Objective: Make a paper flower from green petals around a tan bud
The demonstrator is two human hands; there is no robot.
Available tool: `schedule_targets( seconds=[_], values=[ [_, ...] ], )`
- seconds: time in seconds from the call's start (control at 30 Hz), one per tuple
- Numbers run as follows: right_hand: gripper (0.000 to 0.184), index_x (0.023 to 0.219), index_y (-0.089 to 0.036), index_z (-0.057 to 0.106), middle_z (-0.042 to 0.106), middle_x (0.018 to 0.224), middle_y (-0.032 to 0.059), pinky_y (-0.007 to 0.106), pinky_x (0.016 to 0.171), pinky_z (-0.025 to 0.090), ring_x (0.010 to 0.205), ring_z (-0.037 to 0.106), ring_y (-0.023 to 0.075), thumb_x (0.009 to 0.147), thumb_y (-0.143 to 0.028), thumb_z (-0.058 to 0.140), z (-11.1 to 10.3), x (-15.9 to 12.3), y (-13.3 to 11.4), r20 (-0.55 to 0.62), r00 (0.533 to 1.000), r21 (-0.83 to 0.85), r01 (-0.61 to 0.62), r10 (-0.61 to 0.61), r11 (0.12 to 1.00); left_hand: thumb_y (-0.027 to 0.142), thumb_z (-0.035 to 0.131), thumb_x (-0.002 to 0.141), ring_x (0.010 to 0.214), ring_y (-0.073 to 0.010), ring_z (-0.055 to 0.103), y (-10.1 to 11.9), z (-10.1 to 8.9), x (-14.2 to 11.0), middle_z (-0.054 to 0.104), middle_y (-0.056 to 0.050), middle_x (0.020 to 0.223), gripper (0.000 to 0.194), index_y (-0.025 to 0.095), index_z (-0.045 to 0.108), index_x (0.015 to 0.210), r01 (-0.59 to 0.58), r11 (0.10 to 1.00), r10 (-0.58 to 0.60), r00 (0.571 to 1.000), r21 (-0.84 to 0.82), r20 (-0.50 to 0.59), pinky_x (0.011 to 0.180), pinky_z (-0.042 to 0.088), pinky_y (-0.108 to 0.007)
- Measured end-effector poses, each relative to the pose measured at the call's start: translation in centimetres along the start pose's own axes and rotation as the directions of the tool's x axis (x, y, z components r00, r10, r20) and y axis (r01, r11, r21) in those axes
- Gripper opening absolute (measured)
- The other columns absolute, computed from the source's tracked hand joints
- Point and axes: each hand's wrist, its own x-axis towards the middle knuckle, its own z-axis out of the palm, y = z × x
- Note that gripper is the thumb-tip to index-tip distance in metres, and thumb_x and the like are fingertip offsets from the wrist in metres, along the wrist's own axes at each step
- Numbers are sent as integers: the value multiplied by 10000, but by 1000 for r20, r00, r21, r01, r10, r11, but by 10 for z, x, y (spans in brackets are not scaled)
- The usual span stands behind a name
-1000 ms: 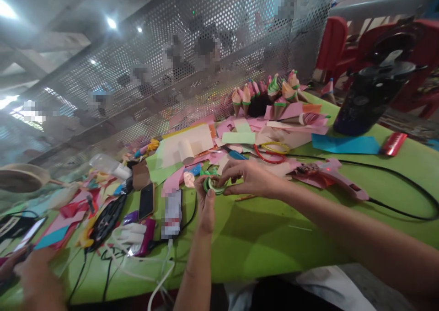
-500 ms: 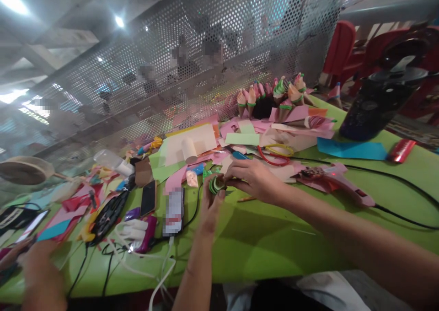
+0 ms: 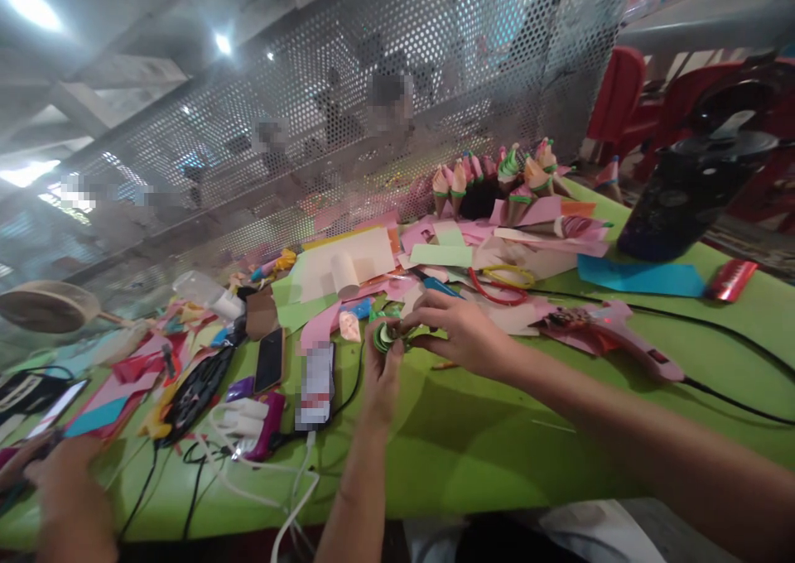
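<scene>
At near left, another person's arm (image 3: pixel 78 505), blurred, over the edge of the green desk (image 3: pixel 490 455). At far left, a round sieve (image 3: pixel 46 306), handle toward the right. Next, a clear container (image 3: pixel 202 290) lying tilted among paper scraps, white at its right end; contents too small to tell. Nearer, a dark phone (image 3: pixel 270 360), then a bright-screened phone (image 3: pixel 316 385) with a white cable (image 3: pixel 312 480) at its near end. Farther back, a white roll (image 3: pixel 344 275) on a cream sheet (image 3: pixel 310 269).

In the middle, raised above the desk, the left hand (image 3: pixel 382 372), fingers curled closely around a green paper coil (image 3: pixel 383 339), thumb against its near right side. Coil nestled within that curl, layered edges in view. At its right side, the right hand (image 3: pixel 456 331), thumb and fingers bent, tips close together at the coil; impossible to tell how firmly pinched.

Far beyond, a cluster of cones (image 3: pixel 509 166), brown, filled with pink, peach and green swirls. To the right, a pink glue gun (image 3: pixel 639 344), nozzle leftward, then a blue strip (image 3: pixel 643 275), a dark tumbler (image 3: pixel 689 190), standing, contents hidden, and a red cylinder (image 3: pixel 733 280) lying just beside the strip.
</scene>
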Motion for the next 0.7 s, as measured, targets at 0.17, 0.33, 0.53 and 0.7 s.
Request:
schedule_targets(
  seconds=[0.17, 0.33, 0.53, 0.7],
  values=[
    [104, 939, -205, 735, 686, 934, 71, 268, 707, 478, 846, 652, 185, 897, -191, 641, 1, 0, 1, 2, 997, -98, 81, -81, 992, 594, 618, 845, 986, -209, 629, 2, 1, 1, 658, -59, 1037, 451, 215, 593, 1087, 27, 1000, -28, 1000, 11, 12, 910, 508, -348],
    [132, 939, -206, 731, 713, 947, 65, 273, 697, 455, 835, 653, 182, 914, -177, 605, 0, 0, 0, 19, 994, -146, 112, -111, 983, 629, 612, 831, 997, -219, 644, 5, 2, 1, 681, -71, 1064, 487, 216, 623, 1089, 30, 999, -30, 999, 17, 20, 922, 515, -361],
    [156, 897, -177, 705, 698, 929, 82, 272, 692, 445, 810, 628, 180, 916, -139, 554, 1, 0, 2, 25, 996, -211, 88, -85, 974, 582, 677, 800, 1016, -226, 642, 7, 4, 1, 680, -65, 1081, 478, 219, 617, 1104, 54, 998, -53, 998, -23, 42, 921, 511, -366],
    [185, 928, -172, 695, 696, 959, 93, 278, 708, 462, 831, 634, 191, 912, -99, 525, 1, 0, 3, -11, 996, -208, 80, -84, 975, 512, 657, 841, 932, -187, 621, 6, 3, 1, 656, -46, 996, 361, 213, 613, 1038, 45, 999, -44, 999, -21, 31, 870, 505, -332]
  ],
)
